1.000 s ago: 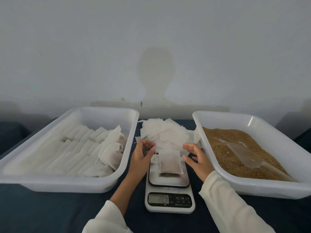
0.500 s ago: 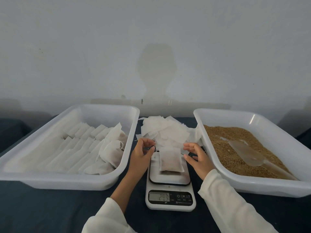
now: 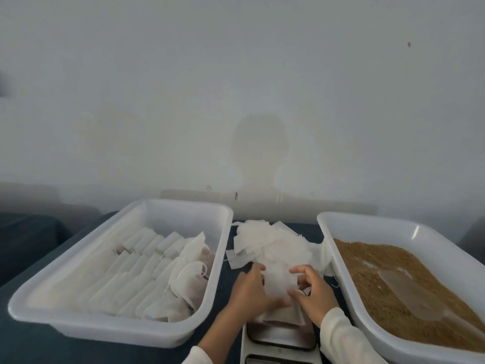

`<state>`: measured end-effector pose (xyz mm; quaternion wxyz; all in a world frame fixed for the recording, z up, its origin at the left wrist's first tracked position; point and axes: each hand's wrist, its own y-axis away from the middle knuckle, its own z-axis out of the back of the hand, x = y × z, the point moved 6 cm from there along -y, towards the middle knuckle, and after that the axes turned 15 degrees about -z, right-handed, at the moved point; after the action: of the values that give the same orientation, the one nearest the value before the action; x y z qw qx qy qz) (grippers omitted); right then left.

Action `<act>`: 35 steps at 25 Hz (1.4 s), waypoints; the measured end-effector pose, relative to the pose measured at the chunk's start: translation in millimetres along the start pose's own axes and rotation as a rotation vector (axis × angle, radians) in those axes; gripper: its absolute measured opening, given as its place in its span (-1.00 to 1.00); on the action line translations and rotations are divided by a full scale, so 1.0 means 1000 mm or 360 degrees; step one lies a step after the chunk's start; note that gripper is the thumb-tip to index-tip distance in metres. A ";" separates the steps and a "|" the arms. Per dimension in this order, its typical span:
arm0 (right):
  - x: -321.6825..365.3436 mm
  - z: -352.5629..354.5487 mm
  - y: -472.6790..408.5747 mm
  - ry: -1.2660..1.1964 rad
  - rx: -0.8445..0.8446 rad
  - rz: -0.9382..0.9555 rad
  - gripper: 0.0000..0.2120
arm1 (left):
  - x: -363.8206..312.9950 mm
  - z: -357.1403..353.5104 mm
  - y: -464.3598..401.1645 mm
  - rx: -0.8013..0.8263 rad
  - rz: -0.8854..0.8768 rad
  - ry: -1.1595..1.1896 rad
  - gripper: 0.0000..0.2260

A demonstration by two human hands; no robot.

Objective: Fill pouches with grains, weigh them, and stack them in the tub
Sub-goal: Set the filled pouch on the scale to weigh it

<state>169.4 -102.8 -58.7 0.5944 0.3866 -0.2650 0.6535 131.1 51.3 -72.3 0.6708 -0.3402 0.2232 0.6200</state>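
A filled white pouch (image 3: 282, 315) lies on the plate of the kitchen scale (image 3: 280, 342) at the bottom centre. My left hand (image 3: 249, 292) and my right hand (image 3: 315, 292) meet over the pouch's upper part and pinch it with thumbs and fingers; motion blur hides the exact grip. The left tub (image 3: 105, 328) holds rows of filled pouches (image 3: 136, 271). The right tub (image 3: 341, 274) holds brown grains (image 3: 372, 274) with a clear scoop (image 3: 409, 292) lying on them.
A loose pile of empty white pouches (image 3: 265, 243) lies on the dark table between the tubs, just behind my hands. The scale's display is cut off by the bottom edge. A pale wall rises behind the table.
Both hands have closed in from beside the scale onto the pouch. The camera has tilted up, so the scale sits lower in view.
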 end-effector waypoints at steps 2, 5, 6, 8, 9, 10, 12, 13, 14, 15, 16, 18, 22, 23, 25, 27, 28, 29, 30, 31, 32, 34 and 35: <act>0.019 0.002 0.007 0.0014 0.0016 0.0105 -0.64 | -0.011 0.003 0.000 -0.0053 -0.0014 -0.0093 -0.23; 0.054 0.006 0.017 -0.0003 -0.0003 0.0245 -0.65 | -0.034 0.021 0.006 -0.0308 -0.0142 -0.0333 -0.52; 0.066 0.008 0.021 -0.0002 -0.0019 0.0286 -0.67 | -0.041 0.029 0.010 -0.0410 -0.0172 -0.0319 -0.60; 0.092 0.008 0.025 -0.0020 -0.0020 0.0377 -0.68 | -0.051 0.048 0.017 -0.0573 -0.0222 -0.0222 -0.72; 0.106 0.008 0.026 -0.0049 -0.0014 0.0423 -0.67 | -0.055 0.061 0.019 -0.0622 -0.0244 -0.0187 -0.74; 0.120 0.007 0.026 -0.0078 -0.0003 0.0470 -0.65 | -0.058 0.075 0.020 -0.0661 -0.0257 -0.0170 -0.77; 0.148 -0.001 0.024 -0.0117 0.0043 0.0565 -0.64 | -0.058 0.108 0.021 -0.0722 -0.0243 -0.0196 -0.84; 0.163 -0.008 0.023 -0.0135 0.0080 0.0608 -0.63 | -0.056 0.126 0.021 -0.0743 -0.0226 -0.0231 -0.87; 0.177 -0.017 0.021 -0.0157 0.0121 0.0641 -0.62 | -0.051 0.143 0.020 -0.0761 -0.0201 -0.0263 -0.88; 0.189 -0.028 0.018 -0.0178 0.0154 0.0666 -0.61 | -0.045 0.159 0.019 -0.0773 -0.0164 -0.0281 -0.87; 0.200 -0.038 0.014 -0.0192 0.0174 0.0682 -0.61 | -0.037 0.172 0.016 -0.0776 -0.0116 -0.0281 -0.87; 0.215 -0.062 0.006 -0.0182 0.0200 0.0668 -0.66 | -0.016 0.189 0.010 -0.0749 0.0007 -0.0255 -0.85; 0.217 -0.116 -0.015 0.0166 0.0236 0.0597 -0.71 | 0.033 0.190 -0.007 -0.0492 0.0282 -0.0151 -0.89; 0.213 -0.128 -0.020 0.0342 0.0222 0.0594 -0.71 | 0.045 0.187 -0.009 -0.0419 0.0359 -0.0105 -0.88; 0.202 -0.146 -0.029 0.0744 0.0185 0.0575 -0.61 | 0.064 0.177 -0.012 -0.0253 0.0486 0.0004 -0.85; 0.192 -0.161 -0.034 0.1171 0.0210 0.0557 -0.48 | 0.075 0.166 -0.015 -0.0127 0.0516 0.0128 -0.94; 0.189 -0.168 -0.036 0.1387 0.0217 0.0599 -0.49 | 0.080 0.162 -0.018 -0.0102 0.0502 0.0139 -0.95; 0.188 -0.173 -0.037 0.1569 0.0198 0.0672 -0.54 | 0.085 0.160 -0.021 -0.0091 0.0471 0.0110 -0.95; 0.188 -0.178 -0.038 0.1696 0.0165 0.0746 -0.60 | 0.089 0.159 -0.023 -0.0070 0.0448 0.0069 -0.95; 0.188 -0.181 -0.039 0.1784 0.0139 0.0796 -0.65 | 0.093 0.159 -0.026 -0.0053 0.0419 0.0042 -0.94; 0.188 -0.185 -0.040 0.1846 0.0128 0.0820 -0.68 | 0.097 0.157 -0.029 -0.0004 0.0385 -0.0009 -0.90; 0.185 -0.191 -0.044 0.1904 0.0164 0.0825 -0.69 | 0.103 0.155 -0.031 0.0104 0.0331 -0.0284 -0.79; 0.185 -0.191 -0.045 0.1904 0.0208 0.0814 -0.68 | 0.105 0.155 -0.032 0.0141 0.0315 -0.0427 -0.75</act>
<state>178.3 163.6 -19.3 0.4404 -0.0837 0.0681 0.8913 157.2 235.9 -38.9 0.6446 -0.2010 0.1911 0.7124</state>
